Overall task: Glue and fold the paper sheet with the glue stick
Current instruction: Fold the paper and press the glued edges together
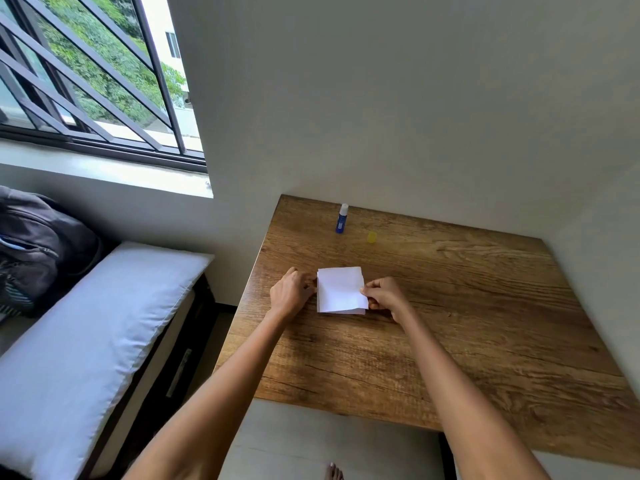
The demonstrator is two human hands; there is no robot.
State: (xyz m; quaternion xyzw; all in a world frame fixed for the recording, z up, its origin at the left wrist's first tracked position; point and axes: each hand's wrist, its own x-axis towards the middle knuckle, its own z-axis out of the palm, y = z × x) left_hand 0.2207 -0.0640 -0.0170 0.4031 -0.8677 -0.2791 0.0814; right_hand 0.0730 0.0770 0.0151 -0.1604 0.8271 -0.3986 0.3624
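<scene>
Both hands work at a folded white paper sheet (341,289) that lies flat on the wooden table (450,306), roughly midway across its width and nearer the person than the far wall. From the head view, the left hand (291,292) sits at the sheet's left edge with its fingers curled inward and their tips against that edge; whether they actually pinch the paper or only press it cannot be told from this angle. At the right edge, the right hand (384,296) pinches the paper between thumb and forefinger, the remaining fingers curled beneath. The two hands are apart, with the whole width of the sheet between them. Layered edges show along the near and right sides of the sheet, so it is folded over on itself more than once.

Farther back on the table, near the wall, a blue glue stick (341,219) stands upright with its white top exposed. Its yellow cap (371,237) stands separately just to the right, a little nearer the person and not touching the stick. Both are well apart from the paper.

Left of the table lies a white pillow (86,327) on a bed, with a dark backpack (38,247) beyond it under a barred window (86,74). Toes of a bare foot (333,472) show at the bottom edge.
</scene>
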